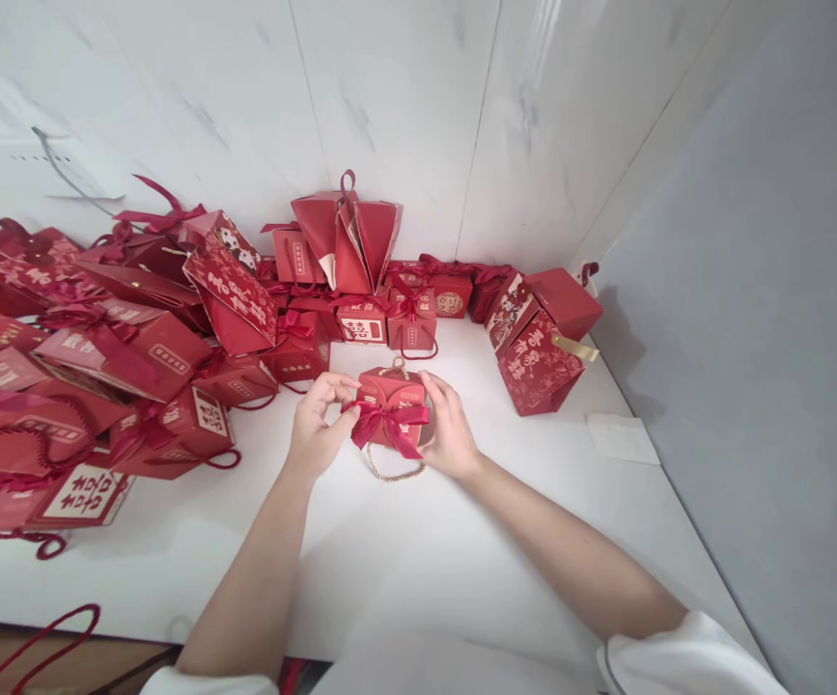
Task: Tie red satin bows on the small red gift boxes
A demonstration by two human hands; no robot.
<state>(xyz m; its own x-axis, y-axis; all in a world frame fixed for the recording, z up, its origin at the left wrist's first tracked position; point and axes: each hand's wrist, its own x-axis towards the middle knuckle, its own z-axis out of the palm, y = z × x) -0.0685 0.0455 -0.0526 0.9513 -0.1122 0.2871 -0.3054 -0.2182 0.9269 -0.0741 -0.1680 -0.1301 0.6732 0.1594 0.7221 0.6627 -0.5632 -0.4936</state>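
A small red gift box sits on the white table between my two hands. Across its front is a dark red ribbon bow. A gold twisted cord loops out below the box, and more gold cord shows at its top. My left hand holds the left side, with the index finger at the upper corner and the thumb by the bow's left loop. Cupped along the right side is my right hand, its thumb low and its fingers near the top corner.
Many red gift boxes are piled on the left. A row of small ribboned boxes stands by the wall, with pointed boxes on top. Larger red boxes stand at right, near a white card and the grey side wall.
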